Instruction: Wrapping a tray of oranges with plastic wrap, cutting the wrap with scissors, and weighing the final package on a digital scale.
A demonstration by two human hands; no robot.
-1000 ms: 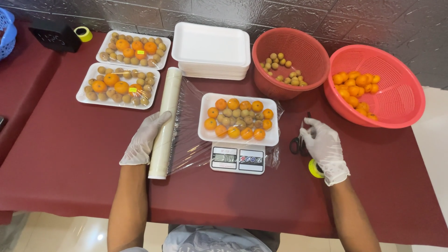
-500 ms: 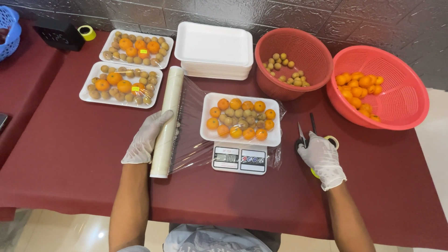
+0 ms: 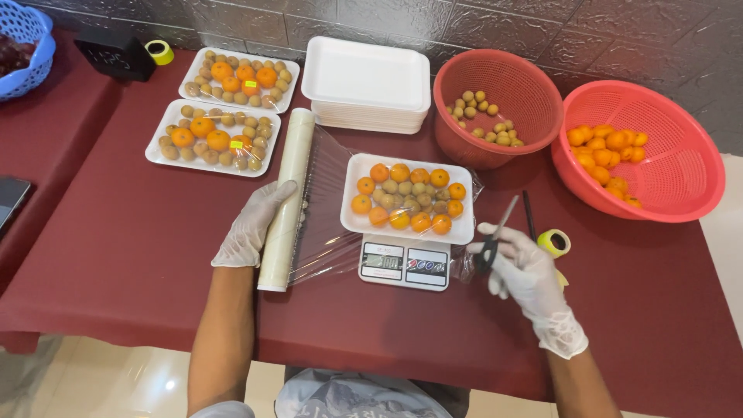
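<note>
A white foam tray of small oranges and brown round fruits sits on a small digital scale at the table's middle. Clear film stretches from under the tray to a roll of cling film on its left. My left hand, in a thin white glove, rests on the roll and presses it down. My right hand, also gloved, holds black scissors with the blades apart, pointing up and away, just right of the scale.
Two wrapped fruit trays lie at the back left beside a stack of white foam trays. A red basket of brown fruits and a pink basket of oranges stand back right. A yellow tape roll lies near my right hand.
My right hand has lifted the scissors off the table and brought them left toward the scale, blades now apart. The left hand stays on the roll.
</note>
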